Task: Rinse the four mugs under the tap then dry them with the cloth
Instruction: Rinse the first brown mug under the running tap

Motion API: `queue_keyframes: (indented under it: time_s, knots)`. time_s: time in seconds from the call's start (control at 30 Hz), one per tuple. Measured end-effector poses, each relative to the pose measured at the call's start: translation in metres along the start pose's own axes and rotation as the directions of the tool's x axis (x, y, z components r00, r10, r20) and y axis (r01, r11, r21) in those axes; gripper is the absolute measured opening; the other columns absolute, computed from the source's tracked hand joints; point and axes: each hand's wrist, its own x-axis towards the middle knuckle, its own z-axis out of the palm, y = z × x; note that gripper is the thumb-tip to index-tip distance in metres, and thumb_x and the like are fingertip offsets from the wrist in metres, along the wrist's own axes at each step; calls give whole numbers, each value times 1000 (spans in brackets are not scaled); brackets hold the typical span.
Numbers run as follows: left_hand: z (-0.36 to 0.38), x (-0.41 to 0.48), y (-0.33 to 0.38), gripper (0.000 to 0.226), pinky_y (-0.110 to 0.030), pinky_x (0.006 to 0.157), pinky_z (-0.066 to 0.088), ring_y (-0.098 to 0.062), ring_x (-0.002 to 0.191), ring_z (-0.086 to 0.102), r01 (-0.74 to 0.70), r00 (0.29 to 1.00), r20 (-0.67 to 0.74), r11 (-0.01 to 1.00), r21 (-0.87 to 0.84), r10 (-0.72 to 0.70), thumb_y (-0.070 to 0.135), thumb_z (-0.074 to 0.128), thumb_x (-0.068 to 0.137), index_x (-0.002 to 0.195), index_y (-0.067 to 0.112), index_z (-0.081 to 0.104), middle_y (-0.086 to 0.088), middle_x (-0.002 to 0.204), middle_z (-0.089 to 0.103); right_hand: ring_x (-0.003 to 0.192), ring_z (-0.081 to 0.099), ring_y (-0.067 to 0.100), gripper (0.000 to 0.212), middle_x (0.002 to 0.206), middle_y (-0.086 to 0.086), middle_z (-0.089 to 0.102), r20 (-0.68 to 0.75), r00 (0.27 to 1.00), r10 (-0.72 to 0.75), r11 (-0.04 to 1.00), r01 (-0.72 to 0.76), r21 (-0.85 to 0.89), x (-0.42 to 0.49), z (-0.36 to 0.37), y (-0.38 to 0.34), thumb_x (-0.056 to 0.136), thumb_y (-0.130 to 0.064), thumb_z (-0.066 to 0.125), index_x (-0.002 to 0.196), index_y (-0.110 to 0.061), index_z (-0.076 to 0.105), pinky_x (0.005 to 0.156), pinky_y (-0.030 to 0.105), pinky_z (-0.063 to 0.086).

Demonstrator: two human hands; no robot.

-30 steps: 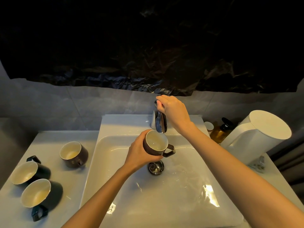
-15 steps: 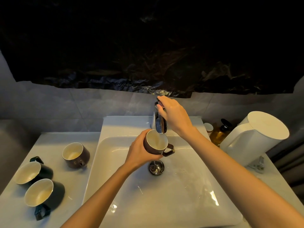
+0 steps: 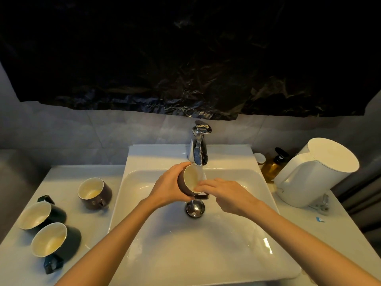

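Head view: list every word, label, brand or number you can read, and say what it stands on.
No text can be read anywhere in this view.
Amber pump bottle: no legible label.
Blue scrap on the counter: too small to read.
White kettle: no print shows.

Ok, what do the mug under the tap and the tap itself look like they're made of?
The mug: likely glazed ceramic, dark brown outside, glossy cream inside. The tap: polished metal, probably chrome, given mirror-like reflections.
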Motion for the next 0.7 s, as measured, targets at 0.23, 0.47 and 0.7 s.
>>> queue_keyframes:
  time_s: [0.23, 0.47, 0.7]
  knots:
    - [-5, 3, -2, 98, -31, 92, 52, -11, 111, 54, -9, 993, 118, 1000, 5, 8, 36, 90, 48, 133, 37, 42, 14, 126, 55, 93, 62, 34, 35, 116, 7, 64, 194, 979, -55, 941, 116, -318, 36, -8, -5, 92, 0, 52, 123, -15, 55, 70, 37, 46]
    - [3, -10, -15, 106, -40, 110, 38, -11, 132, 33, 195, 974, 177, 912, -360, -138, 22, 87, 63, 143, 46, 22, 13, 144, 28, 96, 64, 36, 26, 114, 10, 64, 272, 962, 13, 911, 100, -399, 33, -9, -12, 98, -6, 45, 120, -11, 58, 69, 35, 42]
    - [28, -14, 2, 64, -40, 89, 55, -27, 122, 48, 330, 901, 93, 529, -782, -424, 27, 66, 86, 136, 47, 33, -2, 139, 38, 96, 63, 33, 39, 111, 4, 66, 138, 988, 67, 981, -40, -189, 29, 4, -33, 97, -9, 48, 132, -26, 48, 66, 36, 43]
